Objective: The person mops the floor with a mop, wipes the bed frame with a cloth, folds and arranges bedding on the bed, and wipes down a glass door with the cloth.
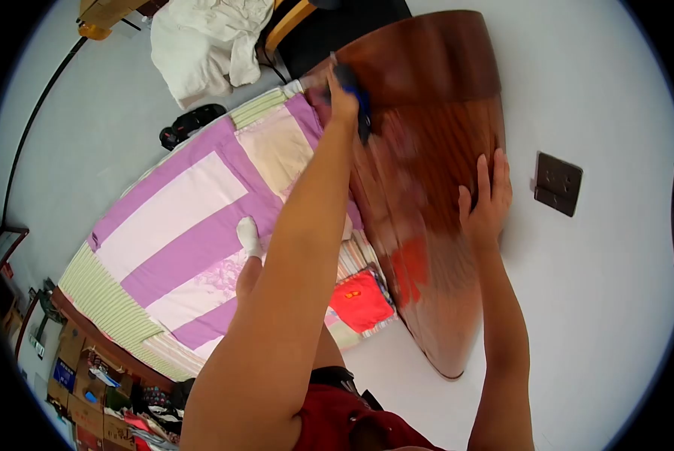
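Observation:
My left hand (341, 99) is stretched far forward and closed around a dark blue-and-black handheld object (362, 113). That object is against or just over the glossy brown wooden headboard (457, 113); motion blur hides its exact kind. Fingers apart, my right hand (489, 197) lies flat on the headboard near its right edge. The polished wood mirrors the bedding and a red patch. Below my left arm spreads a bed with a purple-and-white sheet (194, 203). A red folded cloth (363, 301) lies at the bed's edge beside the headboard.
A wall socket plate (558, 184) is to the right of the headboard. White cloth (209, 45) is heaped at the upper left, near a black object (192, 125). My socked foot (249, 237) rests on the bed. Cardboard boxes (85, 413) stand at the lower left.

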The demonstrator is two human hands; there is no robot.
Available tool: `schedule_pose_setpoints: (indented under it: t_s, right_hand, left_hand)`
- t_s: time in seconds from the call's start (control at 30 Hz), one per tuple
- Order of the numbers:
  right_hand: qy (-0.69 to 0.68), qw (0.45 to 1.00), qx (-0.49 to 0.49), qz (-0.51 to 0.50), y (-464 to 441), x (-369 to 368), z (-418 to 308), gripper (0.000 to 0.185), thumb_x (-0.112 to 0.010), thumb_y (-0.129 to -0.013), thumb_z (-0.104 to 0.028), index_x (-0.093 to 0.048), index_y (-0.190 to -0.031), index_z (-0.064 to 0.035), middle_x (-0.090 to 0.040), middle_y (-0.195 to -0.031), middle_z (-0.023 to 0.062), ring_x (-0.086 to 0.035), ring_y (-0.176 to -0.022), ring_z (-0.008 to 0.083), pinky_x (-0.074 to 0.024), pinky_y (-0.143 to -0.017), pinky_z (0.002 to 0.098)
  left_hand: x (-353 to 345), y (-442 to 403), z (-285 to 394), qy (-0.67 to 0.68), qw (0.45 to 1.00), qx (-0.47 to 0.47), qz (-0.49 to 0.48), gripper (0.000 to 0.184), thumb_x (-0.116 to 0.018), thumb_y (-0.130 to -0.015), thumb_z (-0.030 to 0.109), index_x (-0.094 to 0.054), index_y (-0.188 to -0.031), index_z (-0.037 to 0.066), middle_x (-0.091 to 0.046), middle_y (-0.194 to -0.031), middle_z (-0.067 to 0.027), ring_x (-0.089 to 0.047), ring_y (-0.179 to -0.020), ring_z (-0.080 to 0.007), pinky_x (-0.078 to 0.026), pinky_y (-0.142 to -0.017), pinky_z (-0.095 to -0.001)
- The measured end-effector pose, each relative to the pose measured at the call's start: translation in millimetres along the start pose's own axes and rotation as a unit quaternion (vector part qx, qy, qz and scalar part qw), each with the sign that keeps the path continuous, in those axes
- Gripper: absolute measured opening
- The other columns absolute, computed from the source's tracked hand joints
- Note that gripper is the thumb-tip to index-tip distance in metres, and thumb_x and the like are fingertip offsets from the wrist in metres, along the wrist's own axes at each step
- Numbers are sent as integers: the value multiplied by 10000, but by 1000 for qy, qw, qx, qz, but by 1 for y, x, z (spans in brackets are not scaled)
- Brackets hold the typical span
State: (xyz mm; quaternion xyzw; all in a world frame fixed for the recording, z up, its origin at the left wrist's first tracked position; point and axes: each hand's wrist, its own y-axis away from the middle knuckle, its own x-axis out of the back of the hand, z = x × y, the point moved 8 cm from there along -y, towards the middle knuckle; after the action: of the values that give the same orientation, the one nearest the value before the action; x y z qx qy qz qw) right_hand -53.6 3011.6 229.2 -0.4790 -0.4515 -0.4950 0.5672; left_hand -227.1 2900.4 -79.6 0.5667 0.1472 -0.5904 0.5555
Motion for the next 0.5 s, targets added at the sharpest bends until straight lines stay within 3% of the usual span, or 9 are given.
schedule_pose_setpoints:
  t_s: [0.03,0.07,0.13,0.23,0.27,0.33,0.37,0.47,0.5]
  right_hand:
    - [5,1000,1,3,-1,0,0,557,-630,-915,-237,-494,-1436,-96,-394,-1529,197,-404,-1381,408,-376,-1086,491]
    - [11,1000,-1,3,0,-1,0,551,-621,-920,-246,-495,-1435,-93,-395,-1528,199,-404,-1382,409,-376,-1085,494]
    - [9,1000,1,7,0,-2,2,545,-610,-927,-260,-496,-1432,-89,-397,-1526,198,-403,-1382,407,-379,-1083,500]
    - [14,1000,-3,-1,2,-1,1,543,-605,-928,-265,-498,-1431,-89,-397,-1528,193,-402,-1384,405,-380,-1082,507]
    - [15,1000,-6,0,0,0,0,544,-606,-928,-265,-498,-1431,-90,-396,-1529,191,-401,-1384,405,-380,-1081,509]
    - [13,1000,-2,6,-1,1,1,547,-606,-929,-265,-496,-1435,-91,-395,-1531,186,-398,-1385,407,-376,-1084,507]
    - [8,1000,1,6,0,0,1,548,-606,-929,-266,-495,-1437,-91,-394,-1533,184,-397,-1386,408,-374,-1086,506]
    - [5,1000,-1,7,-2,2,-1,532,-586,-950,-264,-487,-1445,-95,-389,-1538,181,-392,-1389,410,-373,-1090,501]
    - [4,1000,-4,5,0,1,-2,527,-583,-954,-265,-489,-1443,-94,-388,-1538,181,-392,-1389,409,-373,-1092,500]
  left_hand:
    - [22,-2,-24,-29,999,-3,29,661,-270,-1055,541,-278,-1550,103,-311,-1573,-51,-332,-1411,-250,-264,-1167,-341]
    - [31,13,-39,28,997,10,71,592,-336,-1001,246,-226,-1566,109,-276,-1589,-62,-322,-1415,-251,-228,-1184,-330]
    - [29,53,-55,19,992,-4,126,669,-394,-958,-33,-190,-1580,107,-252,-1604,-73,-300,-1430,-249,-189,-1201,-320]
    - [-26,94,-25,-232,946,-189,126,616,-389,-972,-11,-246,-1564,76,-279,-1605,-85,-248,-1472,-256,-180,-1204,-323]
    - [-66,104,3,-346,879,-313,100,611,-400,-963,-20,-273,-1555,60,-284,-1607,-98,-220,-1491,-269,-177,-1205,-324]
    - [-132,114,45,-483,767,-418,62,645,-450,-905,-61,-321,-1531,30,-269,-1615,-136,-174,-1509,-334,-158,-1211,-337]
    - [-164,118,60,-512,744,-428,9,713,-511,-862,-64,-319,-1538,57,-247,-1620,-152,-189,-1501,-371,-177,-1206,-425]
    - [-225,121,78,-564,711,-419,-33,645,-606,-913,120,-389,-1520,154,-249,-1625,-109,-160,-1485,-463,-225,-1094,-663]
    - [-225,118,78,-575,700,-422,-38,645,-609,-913,123,-391,-1518,162,-240,-1628,-106,-153,-1486,-463,-223,-1094,-666]
